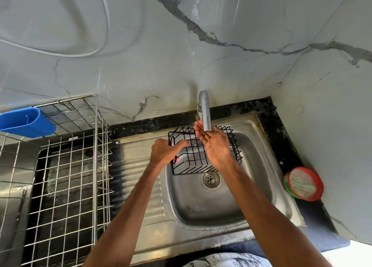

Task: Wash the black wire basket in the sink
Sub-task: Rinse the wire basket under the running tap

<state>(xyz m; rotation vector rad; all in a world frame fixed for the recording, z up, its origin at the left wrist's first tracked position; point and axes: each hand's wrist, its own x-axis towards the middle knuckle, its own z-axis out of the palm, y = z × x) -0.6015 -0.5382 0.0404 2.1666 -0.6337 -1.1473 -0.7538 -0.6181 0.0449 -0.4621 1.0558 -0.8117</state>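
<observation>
Wetting the black wire basket (193, 158), sink's (201, 206) back edge
My left hand (167, 152) grips it, right hand (216, 144) flat under tap (205, 113); next, rub wires

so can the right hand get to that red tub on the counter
Probably yes. The right hand is open and empty under the tap, and the red tub sits on the counter right of the sink, with nothing between them.

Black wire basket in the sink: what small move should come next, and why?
Probably bring the right hand down onto the basket and rub its wires. The left hand grips its left end under the tap, over the sink; the right is open, holding nothing.
</observation>
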